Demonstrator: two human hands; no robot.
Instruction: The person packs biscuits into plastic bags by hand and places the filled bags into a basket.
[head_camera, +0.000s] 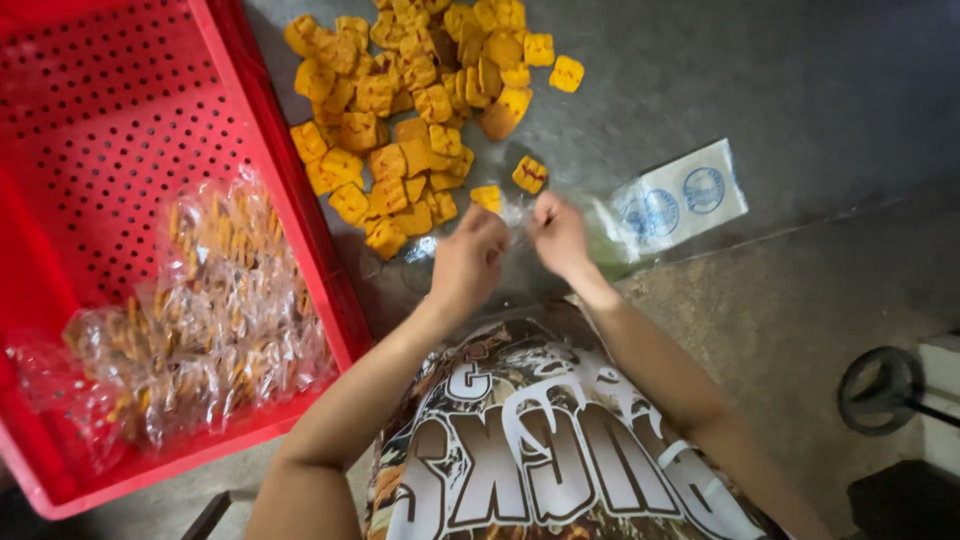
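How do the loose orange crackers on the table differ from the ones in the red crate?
The loose crackers lie bare in an open heap on the grey table; the bagged crackers are sealed in clear plastic packets. The loose ones show bright orange; the bagged ones look dulled behind glossy film. The heap lies just beyond both hands; the packets rest in the red crate, left of them. Both appear the same square snack.

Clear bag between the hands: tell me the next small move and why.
Probably reach the right hand to the nearest orange cracker, since both hands, left hand too, seem to pinch the clear bag just below the pile.
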